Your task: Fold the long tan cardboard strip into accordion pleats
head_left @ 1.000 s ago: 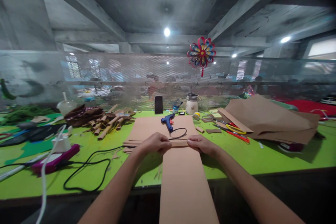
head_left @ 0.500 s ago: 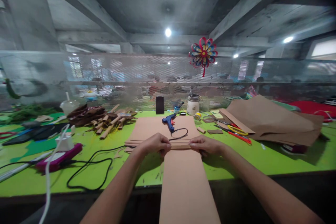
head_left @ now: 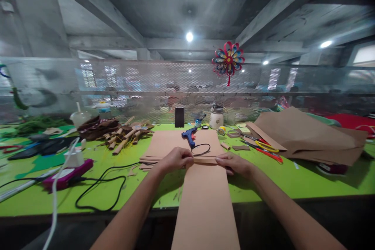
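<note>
A long strip of brown paper runs from the table down past its front edge towards me. Its far end is folded over into a narrow band. My left hand pinches the left end of that fold, and my right hand pinches the right end. Just beyond them lies a stack of brown paper sheets, with a blue glue gun resting on top. The glue gun's black cable loops on the sheets behind the fold.
Left on the green table are a purple power strip, a black cord and a pile of paper rolls. To the right lie scissors and large brown paper sheets. A jar and a phone stand behind.
The fold has shifted slightly away from me and turned a little, the near end of the strip swinging left. Both hands keep pinching it. The whole view has drifted slightly.
</note>
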`<state>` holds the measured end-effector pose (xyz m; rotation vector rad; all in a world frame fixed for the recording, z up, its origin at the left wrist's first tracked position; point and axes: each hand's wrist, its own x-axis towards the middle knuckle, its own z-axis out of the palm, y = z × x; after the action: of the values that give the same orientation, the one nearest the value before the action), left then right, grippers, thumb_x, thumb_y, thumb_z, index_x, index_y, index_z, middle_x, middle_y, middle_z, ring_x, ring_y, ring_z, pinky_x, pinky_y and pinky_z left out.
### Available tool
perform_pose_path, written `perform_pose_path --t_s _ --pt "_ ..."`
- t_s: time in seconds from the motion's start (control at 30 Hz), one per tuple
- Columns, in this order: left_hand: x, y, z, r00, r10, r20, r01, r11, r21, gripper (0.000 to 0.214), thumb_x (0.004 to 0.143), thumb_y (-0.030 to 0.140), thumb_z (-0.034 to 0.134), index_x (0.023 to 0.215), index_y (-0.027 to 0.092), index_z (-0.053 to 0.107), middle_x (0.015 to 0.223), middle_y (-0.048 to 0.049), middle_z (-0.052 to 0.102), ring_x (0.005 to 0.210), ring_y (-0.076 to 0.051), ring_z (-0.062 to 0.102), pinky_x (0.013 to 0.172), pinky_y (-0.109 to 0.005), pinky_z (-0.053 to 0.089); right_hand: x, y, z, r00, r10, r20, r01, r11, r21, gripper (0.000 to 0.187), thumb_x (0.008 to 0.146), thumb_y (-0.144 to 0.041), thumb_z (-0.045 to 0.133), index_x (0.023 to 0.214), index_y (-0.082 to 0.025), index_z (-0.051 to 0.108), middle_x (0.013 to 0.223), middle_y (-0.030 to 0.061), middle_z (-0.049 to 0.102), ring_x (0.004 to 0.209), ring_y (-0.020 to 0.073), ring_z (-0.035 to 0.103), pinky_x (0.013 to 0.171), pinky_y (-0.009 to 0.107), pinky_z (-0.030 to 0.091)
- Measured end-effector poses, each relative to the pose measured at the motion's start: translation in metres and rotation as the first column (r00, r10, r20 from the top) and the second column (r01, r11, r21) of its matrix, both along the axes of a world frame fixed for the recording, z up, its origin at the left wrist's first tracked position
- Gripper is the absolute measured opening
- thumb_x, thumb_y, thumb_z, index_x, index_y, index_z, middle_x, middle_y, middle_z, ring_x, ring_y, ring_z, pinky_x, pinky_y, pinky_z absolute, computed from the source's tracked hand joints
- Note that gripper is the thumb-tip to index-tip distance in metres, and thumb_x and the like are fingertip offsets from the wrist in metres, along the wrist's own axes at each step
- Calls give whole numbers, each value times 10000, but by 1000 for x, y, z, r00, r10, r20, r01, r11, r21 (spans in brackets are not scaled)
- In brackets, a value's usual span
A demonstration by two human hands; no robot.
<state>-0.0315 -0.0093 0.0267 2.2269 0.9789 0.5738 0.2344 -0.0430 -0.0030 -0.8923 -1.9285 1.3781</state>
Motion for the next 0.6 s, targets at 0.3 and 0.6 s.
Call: perform_pose_path --t_s 0.3,0.6 --pt "-6 -4 6 978 -127 163 167 950 -263 317 734 421 609 793 110 600 606 24 511 527 -75 471 496 -188 350 2 -3 0 997 9 -78 -17 995 -103 405 820 -522 538 685 -141 504 398 -86 362 347 40 231 418 220 143" --pt "-5 -7 5 987 -113 111 145 931 -336 373 733 506 593 756 138 534 476 57 488 390 -79 492 409 -179 320 1 -1 -1 999 17 -44 -20 996 -85 408 818 -517 543 691 -131 507 411 -79 388 358 31 252 395 198 146"
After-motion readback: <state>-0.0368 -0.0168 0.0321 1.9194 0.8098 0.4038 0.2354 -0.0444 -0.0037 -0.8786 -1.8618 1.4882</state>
